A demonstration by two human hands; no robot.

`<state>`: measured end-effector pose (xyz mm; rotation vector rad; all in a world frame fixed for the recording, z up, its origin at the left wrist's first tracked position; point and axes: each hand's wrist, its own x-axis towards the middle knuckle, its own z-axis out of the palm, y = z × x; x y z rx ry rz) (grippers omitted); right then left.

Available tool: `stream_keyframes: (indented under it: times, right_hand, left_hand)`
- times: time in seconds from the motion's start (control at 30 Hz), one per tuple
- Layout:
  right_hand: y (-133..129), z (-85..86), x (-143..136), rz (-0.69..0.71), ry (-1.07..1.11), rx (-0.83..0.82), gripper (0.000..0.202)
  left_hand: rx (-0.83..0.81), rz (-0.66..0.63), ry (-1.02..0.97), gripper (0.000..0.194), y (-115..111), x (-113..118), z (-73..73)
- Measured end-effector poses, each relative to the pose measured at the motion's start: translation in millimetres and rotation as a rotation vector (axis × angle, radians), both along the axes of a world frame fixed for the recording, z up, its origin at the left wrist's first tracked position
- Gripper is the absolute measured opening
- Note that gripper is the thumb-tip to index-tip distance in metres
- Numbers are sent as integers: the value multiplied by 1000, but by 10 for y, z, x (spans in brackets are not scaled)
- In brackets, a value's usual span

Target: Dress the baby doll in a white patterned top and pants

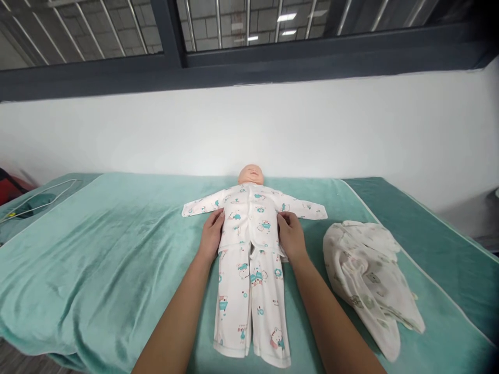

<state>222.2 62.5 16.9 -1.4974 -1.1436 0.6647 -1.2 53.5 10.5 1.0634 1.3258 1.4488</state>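
Note:
A baby doll (251, 174) lies on its back with its head toward the wall. It wears a white printed long-sleeved top (249, 215), sleeves spread out to both sides, and matching printed trousers (251, 301) laid straight toward me. My left hand (212, 231) is at the left side of the top below the sleeve, its fingers closed against the side edge. On the opposite side my right hand (290, 234) has its fingers closed on the top's right edge. The doll's hands and feet do not show.
Crumpled white baby clothing (366, 280) with a green print lies to the right of the doll. A green blanket (117, 249) covers the table or bed. Behind it stand a white wall (249, 130) and a barred window. A white wire hanger (42, 200) lies at far left.

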Motion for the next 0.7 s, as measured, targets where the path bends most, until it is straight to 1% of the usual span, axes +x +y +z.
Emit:
stream_keyframes:
  times: [0.1,0.2,0.23,0.3,0.43,0.57,0.7]
  right_hand:
    - [-42,19,2,-21,-95,2,35]
    - [-84,58,2,41,-167,-37,40]
    - [-92,70,2,66,-158,-40,41]
    - [-97,83,2,93,-89,-27,42]
    - [-73,56,13,119,63,12,44]
    - [-49,21,24,142,142,48,46]
    - [-46,24,19,161,195,41,47]
  left_hand:
    - [32,54,99,40,-45,26,15]
    - [54,95,162,40,-82,39,20]
    - [52,87,162,41,-92,38,20]
    - [49,27,142,44,-113,34,21]
    - [88,-84,114,53,-164,24,41]
    - [109,-116,83,55,-194,28,61]
    - [131,-136,37,54,-191,34,56]
